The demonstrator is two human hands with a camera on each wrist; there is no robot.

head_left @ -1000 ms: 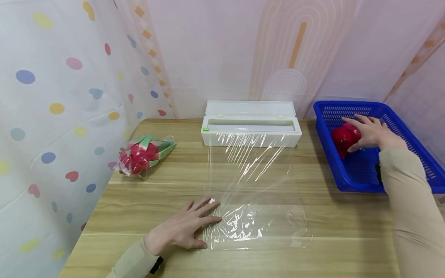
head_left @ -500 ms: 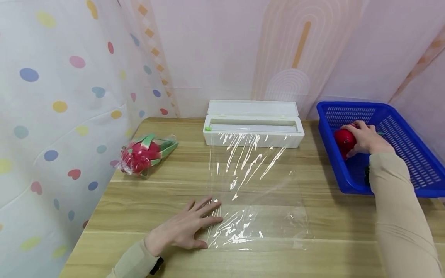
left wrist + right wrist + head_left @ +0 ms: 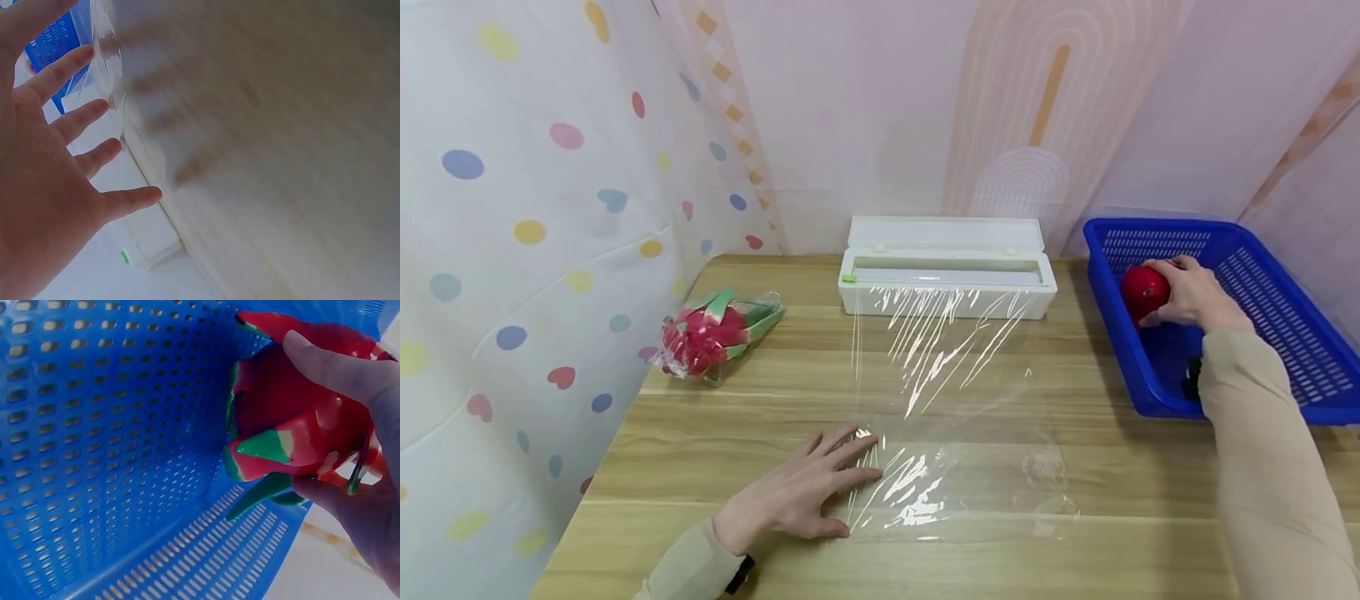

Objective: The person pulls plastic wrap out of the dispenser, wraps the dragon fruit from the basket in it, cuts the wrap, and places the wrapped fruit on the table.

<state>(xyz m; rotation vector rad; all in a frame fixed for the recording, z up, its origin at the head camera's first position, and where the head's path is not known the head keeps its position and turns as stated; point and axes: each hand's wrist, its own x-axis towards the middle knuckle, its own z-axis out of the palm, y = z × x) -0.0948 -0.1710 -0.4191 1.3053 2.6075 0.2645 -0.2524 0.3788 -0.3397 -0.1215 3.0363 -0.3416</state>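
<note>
Right hand inside the blue basket, fingers and thumb curled round a red dragon fruit; in the right wrist view the right hand clasps the dragon fruit from the side, thumb over the top, green-tipped scales poking out below, fruit held just above the basket floor near its perforated wall.

Left hand spread flat and wide on the wooden table, holding nothing, fingertips pressing the near left edge of the sheet of cling film. In the left wrist view, left hand with fingers splayed and straight, tips at the film edge; table surface blurred there.

Cling film drawn out from the white dispenser box, lid open, lying flat toward the near table edge, wrinkled and shiny close to the left hand.

To the left of the dispenser box, near the spotted curtain, a second dragon fruit already wrapped in film, lying on its side. To the right of the dispenser box, just beside it, the basket at the table's far corner.
</note>
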